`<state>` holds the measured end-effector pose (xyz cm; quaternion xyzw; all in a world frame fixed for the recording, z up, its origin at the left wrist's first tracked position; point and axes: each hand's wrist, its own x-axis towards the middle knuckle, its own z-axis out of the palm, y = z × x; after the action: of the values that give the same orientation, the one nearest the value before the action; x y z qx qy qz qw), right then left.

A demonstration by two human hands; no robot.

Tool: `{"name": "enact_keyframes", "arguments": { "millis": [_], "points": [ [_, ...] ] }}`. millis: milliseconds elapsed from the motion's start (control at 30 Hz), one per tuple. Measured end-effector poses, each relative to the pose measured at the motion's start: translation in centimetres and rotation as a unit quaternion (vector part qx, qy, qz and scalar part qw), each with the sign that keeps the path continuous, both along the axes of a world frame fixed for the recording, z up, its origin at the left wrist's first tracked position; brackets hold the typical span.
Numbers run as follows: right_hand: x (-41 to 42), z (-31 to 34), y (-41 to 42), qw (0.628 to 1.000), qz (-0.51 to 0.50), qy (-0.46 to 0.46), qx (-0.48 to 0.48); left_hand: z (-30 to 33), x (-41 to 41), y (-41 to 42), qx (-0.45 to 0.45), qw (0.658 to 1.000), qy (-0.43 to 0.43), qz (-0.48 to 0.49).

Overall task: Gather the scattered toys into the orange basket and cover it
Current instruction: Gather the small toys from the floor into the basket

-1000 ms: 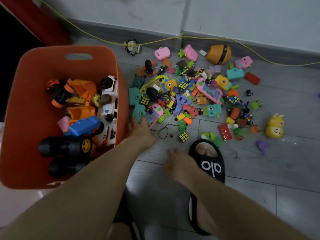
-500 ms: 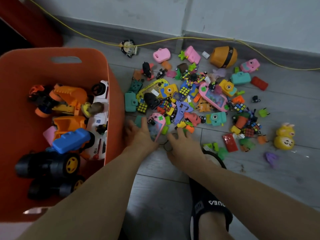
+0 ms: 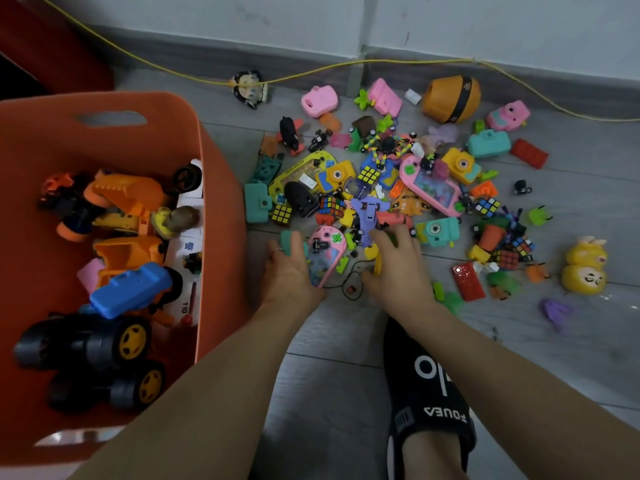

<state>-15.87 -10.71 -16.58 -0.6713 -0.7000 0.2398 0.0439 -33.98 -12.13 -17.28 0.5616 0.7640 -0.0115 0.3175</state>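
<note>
The orange basket stands on the floor at the left and holds toy vehicles, among them a black big-wheeled truck and a white police car. To its right lies a heap of small toys: mini cubes, toy cameras and pink water-game toys. My left hand lies at the heap's near edge, fingers apart against a teal block and a pink water-game toy. My right hand is spread over small pieces beside it, with a yellow piece at its thumb. No lid is visible.
A yellow cable runs along the grey skirting behind the heap. My foot in a black slipper stands just below my right hand. A yellow plush and a purple piece lie apart at the right. A dark red object sits behind the basket.
My right hand moved forward from beside the slipper to the near edge of the heap. My left hand stayed by the pink toy and teal block. The view shifted closer.
</note>
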Motion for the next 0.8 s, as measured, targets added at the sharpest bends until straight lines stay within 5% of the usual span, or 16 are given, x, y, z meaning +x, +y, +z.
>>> {"name": "enact_keyframes", "arguments": {
  "millis": [467,800],
  "points": [
    [1.3,-0.1,0.6,0.999,0.001,0.018,0.033,-0.2,1.2,1.8,-0.076,0.984,0.113,-0.114],
    [0.8,0.1,0.8,0.998,-0.028,0.053,0.019,1.3,0.5,1.5,-0.043,0.998,-0.026,-0.047]
  ]
}}
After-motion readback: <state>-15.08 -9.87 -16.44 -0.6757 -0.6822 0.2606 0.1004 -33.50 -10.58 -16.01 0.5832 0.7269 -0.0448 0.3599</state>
